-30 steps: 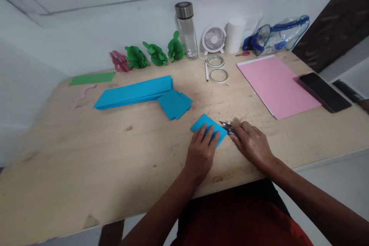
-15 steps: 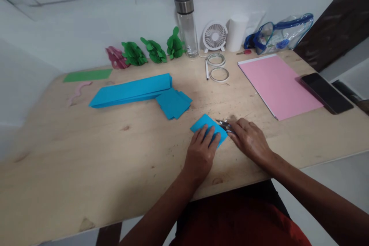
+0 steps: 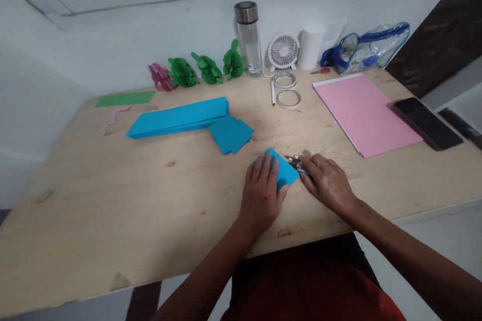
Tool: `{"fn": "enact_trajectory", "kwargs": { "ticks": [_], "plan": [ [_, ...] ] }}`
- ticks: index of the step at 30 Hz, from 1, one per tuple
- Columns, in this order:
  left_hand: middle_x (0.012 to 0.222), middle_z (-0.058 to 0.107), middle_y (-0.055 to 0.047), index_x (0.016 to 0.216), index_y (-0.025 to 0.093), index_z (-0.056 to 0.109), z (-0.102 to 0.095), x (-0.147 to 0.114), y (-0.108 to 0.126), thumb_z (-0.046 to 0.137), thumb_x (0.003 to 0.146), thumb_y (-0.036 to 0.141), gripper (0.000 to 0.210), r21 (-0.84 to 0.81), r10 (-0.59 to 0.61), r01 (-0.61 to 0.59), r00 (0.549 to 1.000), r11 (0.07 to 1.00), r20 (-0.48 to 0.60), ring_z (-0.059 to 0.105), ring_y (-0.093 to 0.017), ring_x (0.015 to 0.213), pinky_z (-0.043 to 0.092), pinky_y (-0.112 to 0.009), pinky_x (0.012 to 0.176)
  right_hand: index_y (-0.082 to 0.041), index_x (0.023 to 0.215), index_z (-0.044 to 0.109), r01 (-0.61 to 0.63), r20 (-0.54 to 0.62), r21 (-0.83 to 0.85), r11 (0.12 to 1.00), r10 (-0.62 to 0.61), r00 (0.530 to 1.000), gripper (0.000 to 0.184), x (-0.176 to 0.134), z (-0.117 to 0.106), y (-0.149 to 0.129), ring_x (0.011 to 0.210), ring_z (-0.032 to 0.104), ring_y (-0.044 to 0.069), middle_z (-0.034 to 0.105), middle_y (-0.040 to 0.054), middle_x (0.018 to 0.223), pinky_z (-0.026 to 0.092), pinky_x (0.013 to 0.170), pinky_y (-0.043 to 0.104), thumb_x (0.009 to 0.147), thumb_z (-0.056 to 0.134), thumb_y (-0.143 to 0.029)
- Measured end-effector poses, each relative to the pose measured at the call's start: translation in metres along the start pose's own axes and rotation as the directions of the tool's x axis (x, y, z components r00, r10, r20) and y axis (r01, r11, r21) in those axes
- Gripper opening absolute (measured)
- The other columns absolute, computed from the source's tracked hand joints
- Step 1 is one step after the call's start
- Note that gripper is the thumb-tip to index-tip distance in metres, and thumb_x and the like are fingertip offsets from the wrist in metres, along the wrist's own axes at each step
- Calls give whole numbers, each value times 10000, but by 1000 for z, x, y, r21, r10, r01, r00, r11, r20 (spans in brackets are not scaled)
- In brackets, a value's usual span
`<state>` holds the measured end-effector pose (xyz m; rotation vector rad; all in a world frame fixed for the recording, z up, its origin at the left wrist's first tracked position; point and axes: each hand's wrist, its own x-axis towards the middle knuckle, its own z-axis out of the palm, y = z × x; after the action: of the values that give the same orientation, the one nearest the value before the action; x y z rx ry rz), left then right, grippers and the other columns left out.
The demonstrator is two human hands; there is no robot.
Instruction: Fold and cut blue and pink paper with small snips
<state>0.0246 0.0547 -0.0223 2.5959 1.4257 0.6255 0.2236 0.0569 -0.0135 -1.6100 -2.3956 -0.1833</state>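
Note:
A square of blue paper (image 3: pixel 284 173) lies at a slant on the table before me. My left hand (image 3: pixel 261 185) rests flat over its left part, fingers stretched out and thumb at the lower edge. At the square's right side, my right hand (image 3: pixel 327 178) is closed around a pair of scissors (image 3: pixel 295 160), whose blades point left near the paper's upper right edge. The scissors' handles are mostly hidden in the hand. Beyond lie a small pile of blue squares (image 3: pixel 230 134) and a long folded blue paper strip (image 3: pixel 178 116).
Along the wall stand green paper shapes (image 3: pixel 183 72), a glass bottle (image 3: pixel 250 42), a small fan (image 3: pixel 283 51) and a clear pouch (image 3: pixel 371 50). Tape rolls (image 3: pixel 285 79) and a pen (image 3: pixel 273 93) lie in front. Rightward are pink paper (image 3: pixel 367 115) and a phone (image 3: pixel 427 123).
My left hand has shifted toward the left side of the blue square, its thumb now showing at the lower edge. My right hand stays with the scissors. The view has tilted slightly.

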Motion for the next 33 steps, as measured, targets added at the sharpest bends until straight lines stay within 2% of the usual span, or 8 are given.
{"fn": "enact_trajectory", "kwargs": {
  "ticks": [2, 5, 11, 16, 21, 26, 33],
  "plan": [
    [1454, 350, -223, 1384, 43, 341, 2, 2, 3, 410, 915, 396, 591, 96, -58, 52, 997, 994, 58, 273, -350, 1369, 286, -563, 1068, -139, 1233, 544, 6, 8, -13, 1000, -6, 1000, 358, -1, 1, 0, 797, 574, 236, 624, 112, 980, 440, 709, 346, 941, 417, -303],
    [1471, 319, -223, 1398, 41, 313, 5, 4, 5, 409, 913, 422, 625, 156, -71, 49, 988, 987, 134, 252, -343, 1381, 267, -547, 1080, -132, 1245, 534, 16, 13, -30, 999, -16, 1000, 374, 0, 3, -2, 767, 567, 234, 627, 117, 955, 437, 682, 345, 948, 398, -315],
    [1491, 286, -209, 1411, 47, 292, 4, 3, 4, 387, 916, 440, 639, 176, -75, 45, 983, 983, 170, 237, -336, 1388, 247, -526, 1094, -135, 1235, 537, 17, -11, 1, 1000, -17, 1000, 358, 5, 7, -4, 747, 560, 220, 624, 117, 929, 442, 670, 333, 957, 386, -303],
    [1481, 305, -214, 1409, 55, 295, 4, 3, 3, 400, 912, 438, 637, 147, -69, 48, 988, 988, 140, 246, -337, 1384, 256, -534, 1084, -131, 1214, 539, -137, -48, -14, 990, 136, 990, 350, 5, 5, 3, 665, 548, 205, 610, 105, 866, 436, 590, 316, 953, 386, -308],
    [1456, 342, -229, 1387, 56, 333, 1, 4, 2, 466, 882, 436, 646, 73, -34, 27, 995, 997, 96, 283, -366, 1360, 271, -566, 1057, -148, 1222, 538, -143, -40, 97, 985, 147, 988, 353, 4, 2, 7, 718, 573, 219, 606, 107, 885, 467, 602, 325, 946, 395, -316],
    [1449, 368, -196, 1357, 121, 402, -5, 5, 1, 569, 817, 421, 640, -11, -30, 30, 999, 999, 33, 284, -381, 1353, 259, -585, 1056, -158, 1242, 531, -173, -51, 210, 962, 187, 981, 377, 0, 0, 8, 752, 589, 227, 597, 98, 879, 487, 613, 336, 942, 398, -342],
    [1385, 461, -157, 1307, 151, 462, -31, -7, -21, 557, 834, 395, 540, -29, 23, -22, 999, 999, 35, 376, -359, 1296, 323, -567, 1043, -169, 1224, 547, -217, -20, 403, 889, 245, 969, 366, -10, -9, 7, 826, 614, 236, 613, 102, 939, 509, 690, 365, 927, 428, -347]
  ]
}}
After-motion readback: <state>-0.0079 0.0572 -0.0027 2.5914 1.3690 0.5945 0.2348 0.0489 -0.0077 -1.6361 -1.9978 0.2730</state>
